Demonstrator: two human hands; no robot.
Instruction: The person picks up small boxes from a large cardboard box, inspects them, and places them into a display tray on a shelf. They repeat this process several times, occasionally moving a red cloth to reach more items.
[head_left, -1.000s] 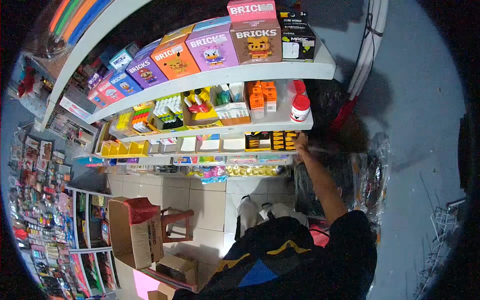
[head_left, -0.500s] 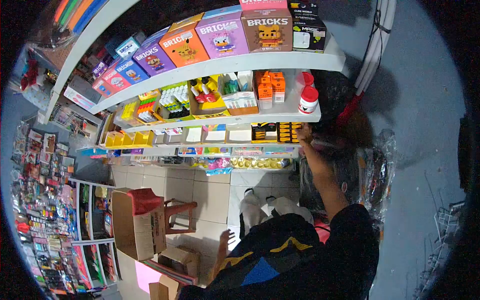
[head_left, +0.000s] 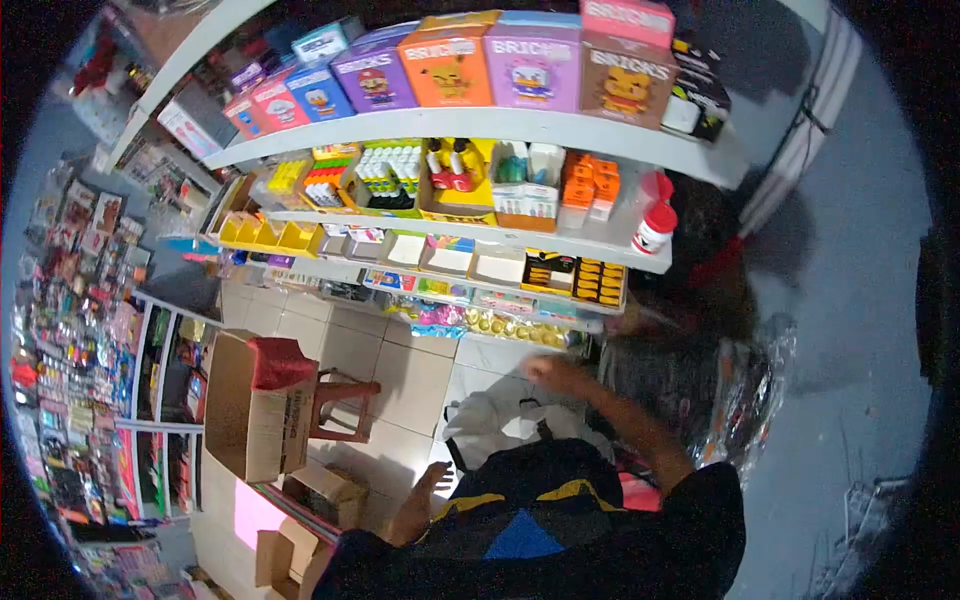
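My right hand [head_left: 550,372] is over the floor in front of the shelves, its fingers curled and blurred; whether it holds anything cannot be made out. Low beside my body, my left hand [head_left: 436,478] has its fingers apart and holds nothing. Nearest above my right hand are gold round items in clear packs [head_left: 520,327] under the lowest shelf. A tray of black and yellow packs [head_left: 598,281] stands at that shelf's right end, with white-bottomed boxes [head_left: 500,268] to its left. Glue sticks [head_left: 388,172] and a red-capped jar [head_left: 655,228] are one shelf up.
Bricks boxes [head_left: 533,68] line the top shelf [head_left: 480,124]. At the left are an open carton [head_left: 232,405], a red stool [head_left: 345,405] and racks of small goods [head_left: 75,370]. Plastic-wrapped items [head_left: 745,390] are at the right, beside a grey wall [head_left: 860,300].
My right hand has left the black and yellow packs and moved down and left. My left hand stays low with fingers apart. The view has shifted and tilted.
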